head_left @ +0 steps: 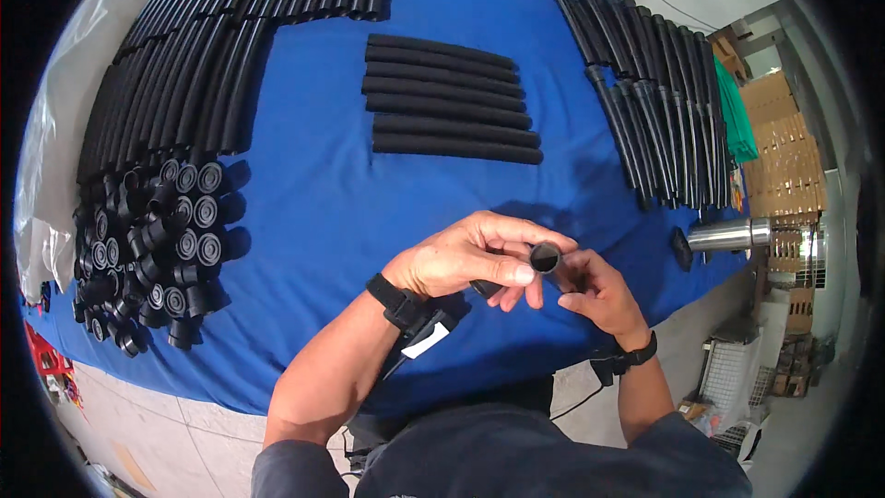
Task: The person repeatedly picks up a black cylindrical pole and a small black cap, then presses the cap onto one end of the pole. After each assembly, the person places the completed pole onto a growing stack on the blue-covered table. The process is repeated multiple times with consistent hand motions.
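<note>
In front of my body, a black tube (546, 258) is held between both hands, its round hollow end facing up toward me. My left hand (475, 260) closes on the rim with thumb and forefinger, its other fingers curled beneath. A small dark piece (484, 288) shows under the left palm; whether it is separate from the tube, I cannot tell. My right hand (601, 293) grips the tube's side from the right. Beyond the hands, several black foam-like sleeves (452, 111) lie side by side on the blue cloth (313, 221).
Rows of black tubes (175, 83) fill the far left, with a pile of black round caps (152, 249) nearer. More black tubes (659, 97) with wider ends lie at right. A shiny metal cylinder (728, 235) sits by the right edge. Clear plastic sheeting (69, 120) hangs left.
</note>
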Demonstrator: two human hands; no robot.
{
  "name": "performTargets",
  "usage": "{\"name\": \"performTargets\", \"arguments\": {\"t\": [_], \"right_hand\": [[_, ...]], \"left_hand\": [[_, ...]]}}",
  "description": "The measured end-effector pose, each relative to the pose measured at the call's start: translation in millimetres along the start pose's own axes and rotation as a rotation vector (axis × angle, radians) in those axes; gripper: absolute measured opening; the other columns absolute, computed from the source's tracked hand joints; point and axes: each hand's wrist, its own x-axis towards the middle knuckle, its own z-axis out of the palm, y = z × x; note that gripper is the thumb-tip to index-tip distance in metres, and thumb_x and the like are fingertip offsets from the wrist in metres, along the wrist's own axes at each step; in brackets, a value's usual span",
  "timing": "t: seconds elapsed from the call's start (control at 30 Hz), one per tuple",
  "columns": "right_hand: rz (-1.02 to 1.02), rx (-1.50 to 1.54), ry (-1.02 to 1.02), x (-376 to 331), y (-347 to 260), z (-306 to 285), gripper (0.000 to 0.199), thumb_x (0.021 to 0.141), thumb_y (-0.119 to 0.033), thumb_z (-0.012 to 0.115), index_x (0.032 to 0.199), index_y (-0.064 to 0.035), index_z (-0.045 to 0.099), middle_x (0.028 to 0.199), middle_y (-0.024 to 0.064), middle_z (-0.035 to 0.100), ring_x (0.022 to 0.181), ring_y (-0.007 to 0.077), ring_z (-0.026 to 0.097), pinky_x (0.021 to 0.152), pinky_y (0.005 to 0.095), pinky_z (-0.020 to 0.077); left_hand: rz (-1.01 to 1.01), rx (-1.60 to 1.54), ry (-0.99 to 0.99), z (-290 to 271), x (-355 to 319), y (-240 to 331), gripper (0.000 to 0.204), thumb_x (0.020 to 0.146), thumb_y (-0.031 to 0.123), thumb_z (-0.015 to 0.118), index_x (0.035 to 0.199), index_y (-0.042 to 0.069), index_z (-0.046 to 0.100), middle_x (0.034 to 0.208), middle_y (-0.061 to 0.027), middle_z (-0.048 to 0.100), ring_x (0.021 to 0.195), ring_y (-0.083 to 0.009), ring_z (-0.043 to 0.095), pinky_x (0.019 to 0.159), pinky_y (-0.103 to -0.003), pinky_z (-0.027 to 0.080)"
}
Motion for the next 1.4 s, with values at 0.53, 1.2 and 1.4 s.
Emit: {"name": "performTargets", "arguments": {"t": [0.53, 1.2, 1.4], "right_hand": [[-0.151, -0.099, 0.149, 0.1, 18.8, 0.8, 0.059, 0.089, -0.016, 0.081, 0.138, -0.0039, 0.052, 0.122, 0.0107, 0.064, 0.106, 0.0164, 0.06, 0.097, 0.0312, 0.0476], [-0.187, -0.271, 0.309, 6.8, 17.1, 23.8, 0.049, 0.09, -0.01, 0.076, 0.132, -0.0012, 0.051, 0.104, 0.0088, 0.069, 0.091, 0.0155, 0.067, 0.082, 0.0297, 0.0546], [0.156, 0.19, 0.242, -8.7, -4.3, 27.1, 0.044, 0.093, -0.007, 0.071, 0.129, -0.0006, 0.048, 0.096, 0.0107, 0.068, 0.073, 0.01, 0.062, 0.06, 0.0249, 0.0517]], "left_hand": [[-0.012, -0.006, -0.005, -1.1, -0.6, 0.8, 0.055, 0.091, 0.016, 0.076, 0.14, 0.0, 0.059, 0.087, -0.0167, 0.076, 0.064, -0.0145, 0.07, 0.054, -0.023, 0.051], [0.063, -0.114, 0.186, -0.5, 2.1, 0.4, 0.055, 0.096, 0.019, 0.067, 0.146, 0.002, 0.05, 0.085, -0.0155, 0.071, 0.064, -0.0155, 0.065, 0.055, -0.025, 0.048], [0.354, -0.445, 0.322, -24.0, 9.0, -14.7, 0.045, 0.089, 0.008, 0.056, 0.134, 0.005, 0.057, 0.121, -0.0195, 0.066, 0.105, -0.0244, 0.064, 0.08, -0.036, 0.052]]}}
